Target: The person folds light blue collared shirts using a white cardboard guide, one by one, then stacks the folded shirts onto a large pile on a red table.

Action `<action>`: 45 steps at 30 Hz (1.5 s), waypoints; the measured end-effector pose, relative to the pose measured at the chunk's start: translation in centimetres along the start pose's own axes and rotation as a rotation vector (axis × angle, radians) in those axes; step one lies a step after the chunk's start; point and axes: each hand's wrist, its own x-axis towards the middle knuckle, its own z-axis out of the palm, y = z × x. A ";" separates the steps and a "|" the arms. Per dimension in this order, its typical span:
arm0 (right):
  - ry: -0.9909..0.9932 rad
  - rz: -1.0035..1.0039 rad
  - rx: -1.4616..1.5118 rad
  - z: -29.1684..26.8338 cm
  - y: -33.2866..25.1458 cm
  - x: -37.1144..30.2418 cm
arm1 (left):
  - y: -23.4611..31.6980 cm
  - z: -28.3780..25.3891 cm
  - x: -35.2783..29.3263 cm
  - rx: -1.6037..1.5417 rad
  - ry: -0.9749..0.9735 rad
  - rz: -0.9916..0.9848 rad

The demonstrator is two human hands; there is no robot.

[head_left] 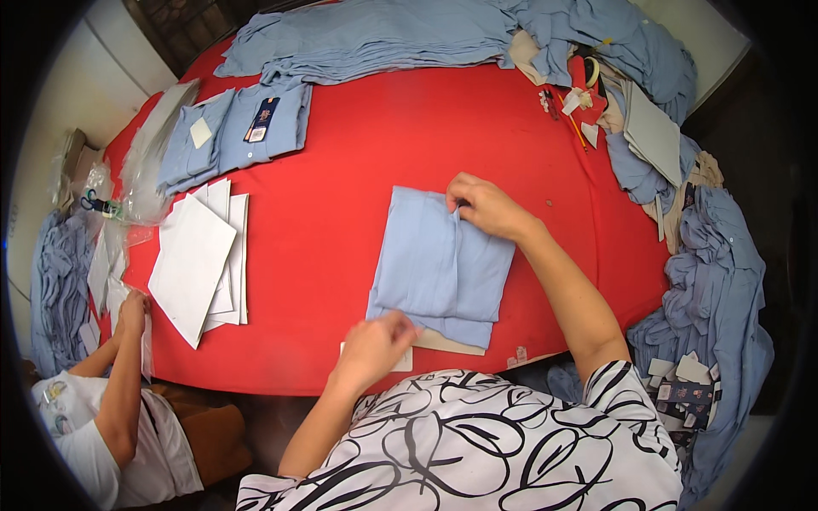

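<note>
The folded blue garment (417, 272) was laid flat on the red surface (315, 255), close to the middle of its near edge, with its longer sides running away from that edge. A fold of its cloth, near the far right corner of the bundle, was pinched between the thumb and fingers of the right hand (486, 207). The left hand (375, 345) was held at the near left corner of the bundle, its fingers loosely bent; because it was blurred, it could not be told whether cloth was pinched there or merely brushed. A pale strip (456, 343) was seen sticking out from under the near end of the bundle.

For the fold to be set well, it was judged that the raised cloth should be drawn straight along its length rather than lifted, since a lift might have twisted the layers beneath. The near end was best steadied with a flat palm while the far end was pulled, and the ridge down the middle was best smoothed outward toward the sides. The side edges were to be kept parallel, and the pale strip was to be squared with the near end. Toward the left edge of the surface, the stack of white boards (200, 264) was left well apart, so room for smoothing was given on that side.
</note>
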 end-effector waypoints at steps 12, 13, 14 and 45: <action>-0.033 0.113 -0.113 0.0 -2.1 -3.3 | -0.2 -6.0 16.0 0.020 0.145 0.147; -0.046 0.152 -0.141 -0.8 -1.6 -3.5 | 0.3 -6.4 15.7 0.023 0.116 0.161; -0.074 0.173 -0.105 -1.7 -1.5 -3.5 | 1.2 -7.0 14.9 0.025 0.091 0.171; 0.304 0.778 0.625 10.8 -6.5 -20.4 | -7.1 3.6 -1.0 -0.676 0.226 0.054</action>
